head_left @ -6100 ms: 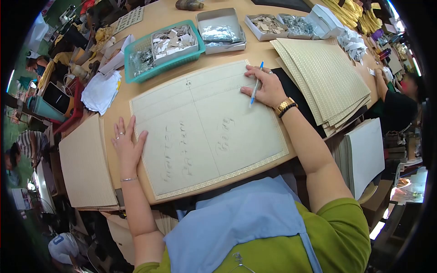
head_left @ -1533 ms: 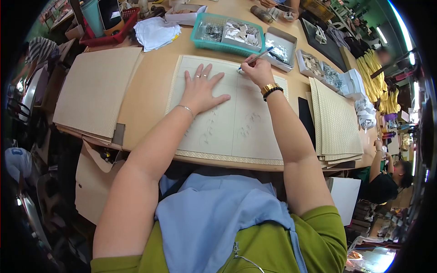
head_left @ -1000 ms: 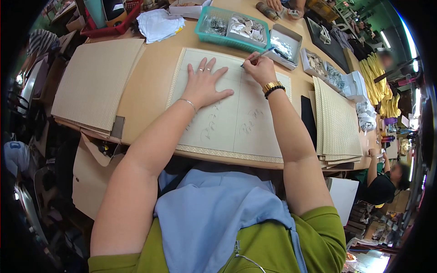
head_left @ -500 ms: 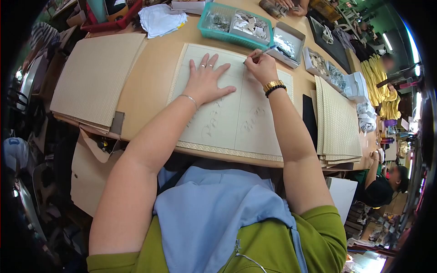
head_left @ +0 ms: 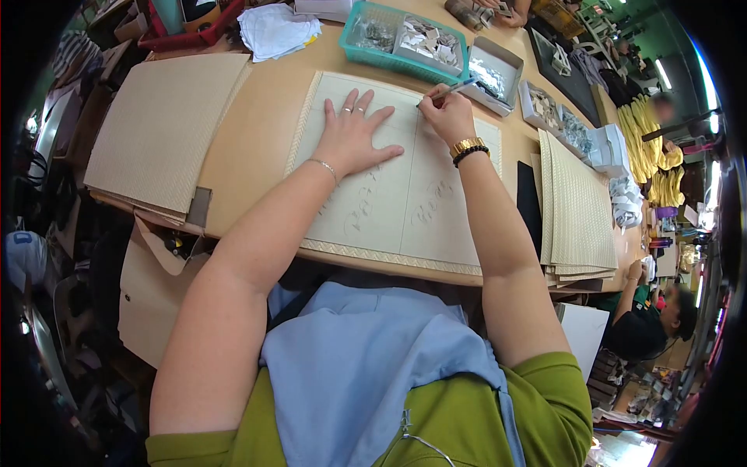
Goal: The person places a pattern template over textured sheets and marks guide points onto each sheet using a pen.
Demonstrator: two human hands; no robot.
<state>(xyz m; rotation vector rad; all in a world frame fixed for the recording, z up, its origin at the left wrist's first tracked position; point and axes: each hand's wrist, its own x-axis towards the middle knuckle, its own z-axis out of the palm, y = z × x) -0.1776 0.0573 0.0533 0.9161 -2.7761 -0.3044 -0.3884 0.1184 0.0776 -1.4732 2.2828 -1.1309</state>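
Observation:
A pale sheet [head_left: 381, 210] with ruled lines and handwritten marks lies in front of me, its patterned border showing round the edge. My left hand [head_left: 356, 138] rests flat on its upper left part, fingers spread, rings on two of them. At the upper right of the sheet, my right hand [head_left: 450, 117] is closed round a pen [head_left: 455, 87]. The pen's tip is at the sheet, near a ruled line. A gold bracelet and a dark one circle my right wrist.
Patterned sheets are stacked at left [head_left: 163, 132] and right [head_left: 580, 206]. Behind stand a teal basket [head_left: 393, 64] and an open box [head_left: 498, 66] with small parts. A white cloth [head_left: 278, 33] lies at back left. Another person's hands [head_left: 506, 9] are at the far edge.
Both hands keep nearly the same places; the right still holds the pen at the sheet. At far right, a person in dark clothes has shifted slightly.

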